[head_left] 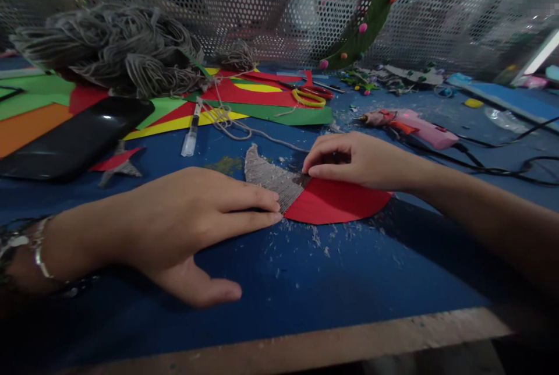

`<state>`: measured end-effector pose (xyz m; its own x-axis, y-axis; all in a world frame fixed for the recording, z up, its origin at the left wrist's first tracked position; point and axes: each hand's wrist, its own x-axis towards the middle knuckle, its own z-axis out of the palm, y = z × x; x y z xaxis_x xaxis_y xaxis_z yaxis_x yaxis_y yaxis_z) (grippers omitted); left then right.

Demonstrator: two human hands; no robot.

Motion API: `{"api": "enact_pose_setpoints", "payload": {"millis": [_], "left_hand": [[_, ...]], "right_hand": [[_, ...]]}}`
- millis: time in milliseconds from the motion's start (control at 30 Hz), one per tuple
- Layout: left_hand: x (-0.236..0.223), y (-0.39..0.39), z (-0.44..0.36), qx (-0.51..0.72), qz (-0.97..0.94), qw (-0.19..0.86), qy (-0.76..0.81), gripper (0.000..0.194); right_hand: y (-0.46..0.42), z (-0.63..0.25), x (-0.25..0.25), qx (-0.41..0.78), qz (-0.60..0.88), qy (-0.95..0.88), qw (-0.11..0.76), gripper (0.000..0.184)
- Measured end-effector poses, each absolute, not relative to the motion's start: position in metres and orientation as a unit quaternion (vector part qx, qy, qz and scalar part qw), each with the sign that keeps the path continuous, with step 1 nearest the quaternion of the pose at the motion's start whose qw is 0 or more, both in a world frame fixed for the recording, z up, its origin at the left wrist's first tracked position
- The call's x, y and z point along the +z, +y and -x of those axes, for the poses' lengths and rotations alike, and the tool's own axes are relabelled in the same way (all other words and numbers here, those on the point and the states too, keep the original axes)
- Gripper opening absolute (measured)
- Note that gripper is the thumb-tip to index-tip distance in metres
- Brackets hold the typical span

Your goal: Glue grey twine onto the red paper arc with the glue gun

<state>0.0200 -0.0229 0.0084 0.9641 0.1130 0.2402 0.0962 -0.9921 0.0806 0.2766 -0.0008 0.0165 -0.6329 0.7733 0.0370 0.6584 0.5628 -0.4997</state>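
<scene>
A red crescent-like cutout (338,203) lies on the blue table, its left part covered in close rows of grey yarn (271,176). My left hand (187,223) rests flat with fingers stretched out, two fingertips touching the lower edge where the grey rows meet the red. At the upper end of that same border, my right hand (345,156) is closed in a pinch on the yarn, its thumb over the red piece. A loose strand (279,141) trails from there back toward the yarn pile.
Behind lie a big grey yarn bundle (126,52), coloured sheets (262,95) and yellow-handled scissors (309,98). A black phone-like slab (78,139), a small star (120,164) and a syringe-like tube (191,130) are leftward. A pink glue gun (419,124) with black cord lies right.
</scene>
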Motion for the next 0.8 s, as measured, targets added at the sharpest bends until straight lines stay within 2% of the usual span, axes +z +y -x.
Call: {"api": "enact_pose_setpoints", "payload": {"millis": [400,800], "left_hand": [[0.0068,-0.0221,-0.0215,0.136,-0.989,0.037,0.041,0.039],[0.0070,-0.0222,-0.0225,0.145,-0.988,0.025,0.036,0.036]], "right_hand": [[-0.0039,-0.2710,0.0165,0.209,0.433,-0.867,0.135,0.014],[-0.0048,-0.2709,0.0147,0.172,0.411,-0.880,0.161,0.016]]}}
